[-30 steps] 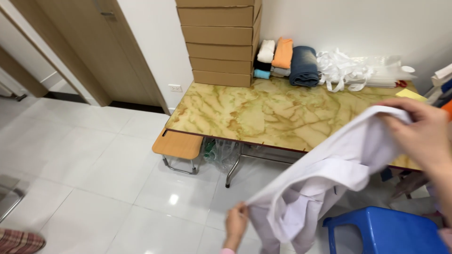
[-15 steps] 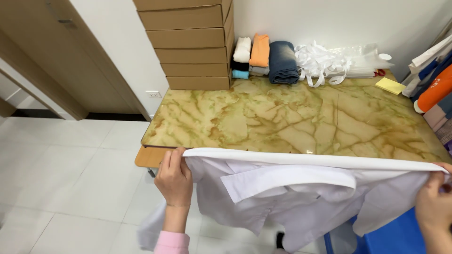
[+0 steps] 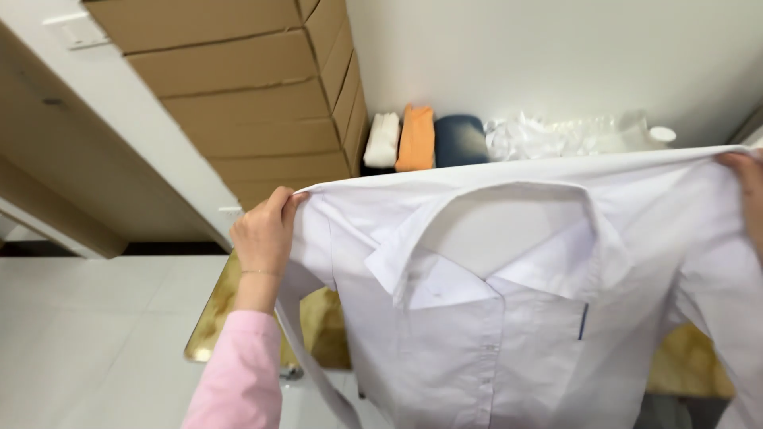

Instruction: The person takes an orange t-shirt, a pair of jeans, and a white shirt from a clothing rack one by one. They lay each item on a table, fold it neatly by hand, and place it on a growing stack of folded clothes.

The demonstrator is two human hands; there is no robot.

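A white collared shirt (image 3: 509, 318) hangs spread wide in front of me, collar up and front facing me, with a chest pocket and buttons showing. My left hand (image 3: 266, 230), in a pink sleeve, pinches the shirt's left shoulder. At the right edge of the view my right hand (image 3: 747, 191) grips the other shoulder. The shirt hides most of the yellow marbled table (image 3: 211, 318) behind it.
A tall stack of brown cardboard boxes (image 3: 238, 103) stands at the back left of the table. Folded white, orange (image 3: 416, 139) and denim clothes line the wall, beside crumpled clear plastic bags (image 3: 556, 135). White tiled floor (image 3: 87, 334) lies to the left.
I have lifted the shirt from a low horizontal stretch over the table edge to upright in front of me, arms wide. The view has tilted upward and moved closer to the table.
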